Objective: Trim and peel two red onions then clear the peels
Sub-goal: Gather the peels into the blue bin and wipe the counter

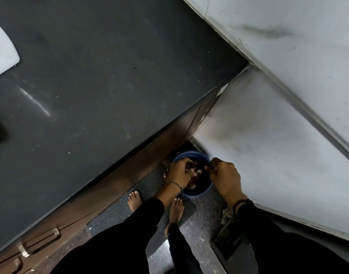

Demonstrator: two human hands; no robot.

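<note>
Our two black sleeves [142, 224] reach down from the bottom of the view, with our bare feet [135, 200] on the speckled floor [110, 216] below them. Both hands meet over a blue bin [197, 193] that stands on the floor in the corner between the cabinet front and a pale wall [268, 155].

Our left hand [179, 171], a bead bracelet at its wrist, hangs over the bin's mouth with its fingers bent downward. Reddish and pale peels [191, 182] lie inside the bin just under those fingers. We cannot tell whether that grip has any scraps in it or has let them go. Our right hand [225, 175] is curled like a fist at the bin's far rim. Whether its grip is on the rim, on peels, or on nothing is hidden from us.

The dark table [110, 76] fills the upper left, and the stretch of it we see has no onions on it. They are out of view.

We judge this to be the last step, clearing the peels, and it looks nearly done. The next move calls for opening both hands fully over the bin, shaking off any skin that clings to our fingers, and checking the floor around the bin for bits that missed before we straighten up.
</note>
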